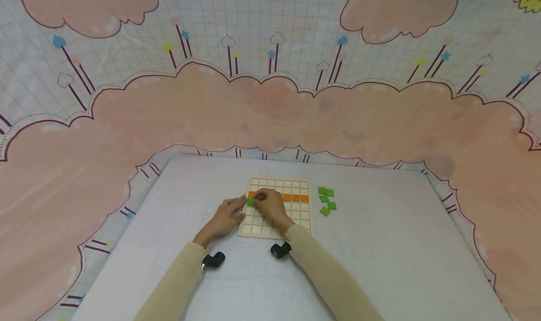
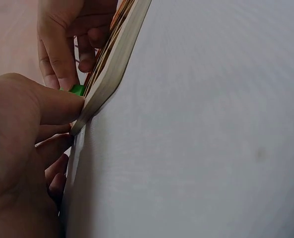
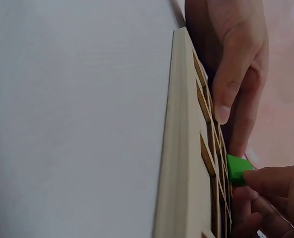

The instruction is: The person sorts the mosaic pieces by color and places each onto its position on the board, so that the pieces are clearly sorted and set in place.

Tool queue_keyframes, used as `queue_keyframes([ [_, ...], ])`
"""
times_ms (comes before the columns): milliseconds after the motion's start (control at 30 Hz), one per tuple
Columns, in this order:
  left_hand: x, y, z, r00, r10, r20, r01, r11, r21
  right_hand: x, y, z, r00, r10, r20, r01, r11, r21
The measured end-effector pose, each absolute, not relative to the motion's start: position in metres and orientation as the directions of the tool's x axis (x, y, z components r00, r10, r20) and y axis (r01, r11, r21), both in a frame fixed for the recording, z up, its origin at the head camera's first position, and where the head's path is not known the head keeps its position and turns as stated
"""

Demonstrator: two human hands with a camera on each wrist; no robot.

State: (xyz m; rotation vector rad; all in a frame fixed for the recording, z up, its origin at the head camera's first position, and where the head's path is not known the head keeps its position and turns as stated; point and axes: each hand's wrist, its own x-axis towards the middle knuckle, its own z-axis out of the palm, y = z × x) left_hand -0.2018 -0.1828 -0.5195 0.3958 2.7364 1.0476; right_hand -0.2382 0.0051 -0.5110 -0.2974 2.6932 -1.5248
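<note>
A square wooden grid board (image 1: pixel 300 215) lies on the white table. My right hand (image 1: pixel 271 205) reaches over its left part and pinches a small green tile (image 3: pixel 238 169) between thumb and finger, right at the board's surface. A row of orange tiles (image 1: pixel 296 198) crosses the grid, partly hidden behind that hand. On the left, my left hand (image 1: pixel 225 217) rests against the board's left edge, fingers spread, with the thumb (image 2: pixel 62 106) touching the edge beside the green tile.
Several loose green tiles (image 1: pixel 324 198) lie on the table just right of the board. Dark wrist-worn devices (image 1: pixel 214 260) hang near both sleeves. A patterned pink and white cloth (image 1: pixel 270 114) surrounds the white tabletop (image 1: pixel 380 246).
</note>
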Motion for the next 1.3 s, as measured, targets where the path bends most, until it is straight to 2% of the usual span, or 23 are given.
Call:
queue_keyframes([
  [633,-0.201,-0.181,-0.521,-0.947,0.316,-0.058,0.197,0.715,0.671,-0.235,0.005,-0.511,-0.980,-0.188,0.060,-0.160,0.577,-0.801],
  [933,-0.202,-0.181,-0.521,-0.946,0.318,-0.053,0.205,0.721,0.662,-0.236,0.011,-0.507,-0.982,-0.184,0.038,-0.129,0.512,-0.849],
  [1300,-0.201,-0.182,-0.519,-0.949,0.311,-0.058,0.195,0.719,0.667,-0.227,0.026,-0.490,-0.972,-0.229,0.056,-0.160,0.467,-0.870],
])
